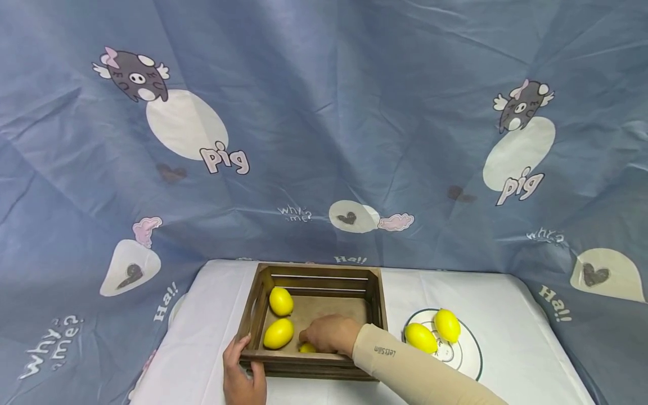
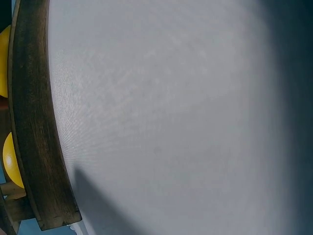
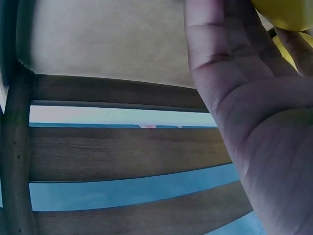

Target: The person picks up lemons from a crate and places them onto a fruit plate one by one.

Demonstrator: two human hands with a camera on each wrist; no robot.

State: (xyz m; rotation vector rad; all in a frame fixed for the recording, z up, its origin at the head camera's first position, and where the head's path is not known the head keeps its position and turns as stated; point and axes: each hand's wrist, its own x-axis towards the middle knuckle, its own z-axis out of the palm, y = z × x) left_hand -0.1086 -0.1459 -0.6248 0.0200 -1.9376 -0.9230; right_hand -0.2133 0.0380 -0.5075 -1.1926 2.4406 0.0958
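A dark wooden crate [image 1: 377, 298] stands on the white table, and two yellow lemons [image 1: 280, 301] [image 1: 278, 333] lie in its left half. My right hand [image 1: 324, 334], in a beige sleeve, reaches into the crate's near side with its fingers curled over a third lemon [image 1: 307, 349] that is mostly hidden. In the right wrist view the palm [image 3: 254, 122] fills the right side and that lemon [image 3: 288, 12] shows at the fingers. My left hand [image 1: 244, 360] grips the crate's near-left corner, thumb over the rim. The left wrist view shows only the crate rim [image 2: 34, 122] and a lemon [image 2: 10, 161].
A white plate [image 1: 468, 360] with a dark rim lies right of the crate and carries two more lemons [image 1: 421, 337] [image 1: 448, 325]. A blue printed cloth hangs behind and beside the table. White tablecloth [image 2: 186, 117] spreads left of the crate.
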